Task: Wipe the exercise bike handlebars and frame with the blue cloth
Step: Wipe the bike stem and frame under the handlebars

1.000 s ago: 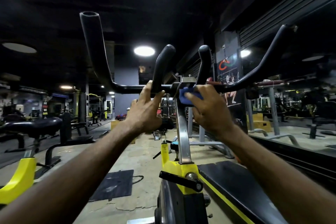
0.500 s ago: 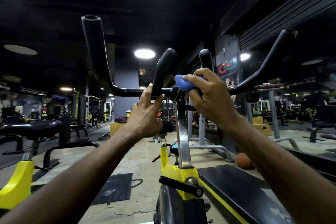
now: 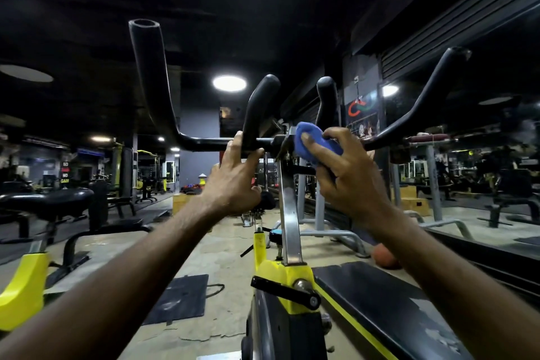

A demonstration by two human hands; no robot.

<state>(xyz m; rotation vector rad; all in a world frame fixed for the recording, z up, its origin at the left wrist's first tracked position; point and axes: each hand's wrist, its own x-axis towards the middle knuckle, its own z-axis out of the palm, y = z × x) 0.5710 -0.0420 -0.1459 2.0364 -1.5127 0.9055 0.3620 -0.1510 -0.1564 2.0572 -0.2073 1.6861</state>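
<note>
Black handlebars (image 3: 152,91) of the exercise bike spread across the middle of the view on a silver stem (image 3: 287,213) rising from a yellow and black frame (image 3: 280,275). My left hand (image 3: 233,178) grips the base of the left inner horn where it meets the crossbar. My right hand (image 3: 347,172) presses a bunched blue cloth (image 3: 311,140) against the crossbar just right of the stem clamp. The fingers cover part of the cloth.
Another yellow bike with a black saddle (image 3: 43,202) stands at the left. A black bench pad (image 3: 388,301) lies at the lower right, an orange ball (image 3: 384,256) beyond it. A dark floor mat (image 3: 178,298) lies on the concrete. Mirrors and gym machines line the right wall.
My right hand with the cloth rose from under the clamp to the top of the crossbar, then slid down and slightly right on it. My left hand kept its grip.
</note>
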